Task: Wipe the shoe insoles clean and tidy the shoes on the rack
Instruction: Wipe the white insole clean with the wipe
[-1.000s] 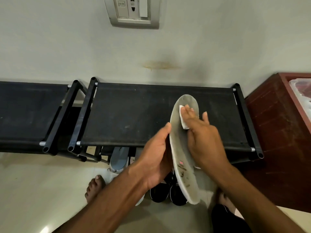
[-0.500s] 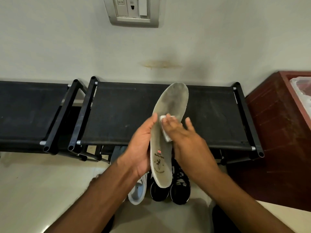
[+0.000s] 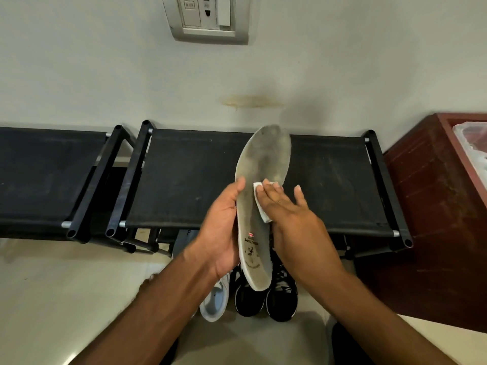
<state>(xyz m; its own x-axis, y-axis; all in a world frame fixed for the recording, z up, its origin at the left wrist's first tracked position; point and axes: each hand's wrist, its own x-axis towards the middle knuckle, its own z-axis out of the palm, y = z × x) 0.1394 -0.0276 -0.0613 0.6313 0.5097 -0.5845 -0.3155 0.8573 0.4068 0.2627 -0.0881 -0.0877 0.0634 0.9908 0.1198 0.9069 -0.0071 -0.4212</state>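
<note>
Left grip [image 3: 220, 234] clasps the insole [image 3: 259, 196] upright above the shoes [image 3: 264, 299]; right grip [image 3: 287, 214] presses a white wipe [image 3: 261, 204] mid-sole, fingers flat. Wiping underway; next stroke should run toward twelve o'clock, over the grimy toe.

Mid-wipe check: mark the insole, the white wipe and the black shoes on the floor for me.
insole [image 3: 264, 156]: head view, on its grey upper forefoot area.
white wipe [image 3: 264, 216]: head view, on its lower corner below the fingers.
black shoes [image 3: 249, 299]: head view, on the toe of the left one.
</note>
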